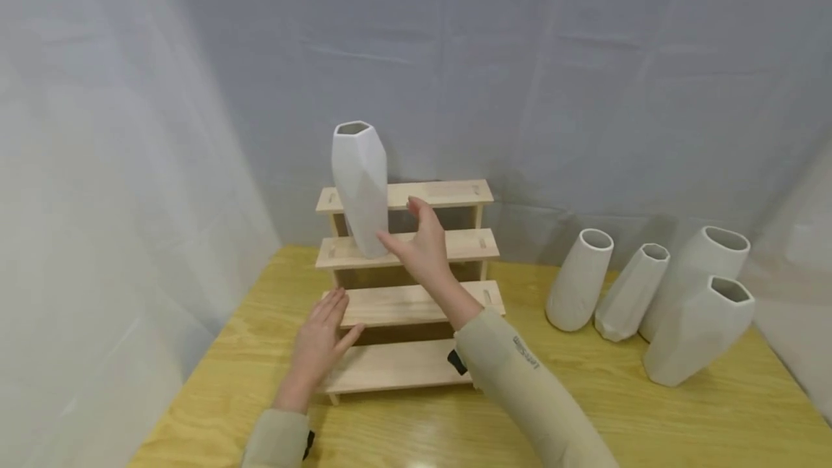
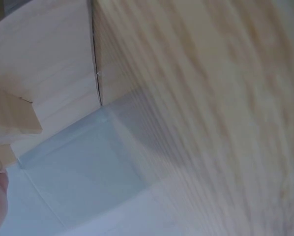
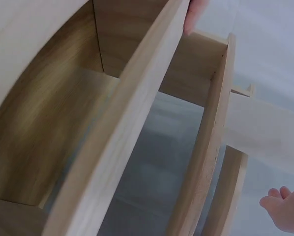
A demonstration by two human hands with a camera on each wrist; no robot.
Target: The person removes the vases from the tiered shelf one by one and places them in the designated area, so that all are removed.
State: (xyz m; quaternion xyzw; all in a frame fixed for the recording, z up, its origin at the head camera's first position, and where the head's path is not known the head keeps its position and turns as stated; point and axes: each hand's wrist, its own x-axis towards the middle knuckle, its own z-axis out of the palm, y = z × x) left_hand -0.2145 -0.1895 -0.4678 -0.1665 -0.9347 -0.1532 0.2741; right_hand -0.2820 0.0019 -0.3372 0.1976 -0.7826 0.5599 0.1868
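A tall white faceted vase stands on the left part of the second step from the top of a wooden tiered stand. Just to its right is my right hand, thumb and fingers spread apart; the thumb tip is at the vase's lower edge, and whether it touches is unclear. My left hand is at the stand's left side, its fingertips at the left end of the third step and its thumb stretched to the right. In the left wrist view, pale wood fills much of the picture.
To the right of the stand, several more white vases stand grouped on the yellow wood-grain table. A pale grey cloth hangs behind the stand, and white sheeting hangs along the left side.
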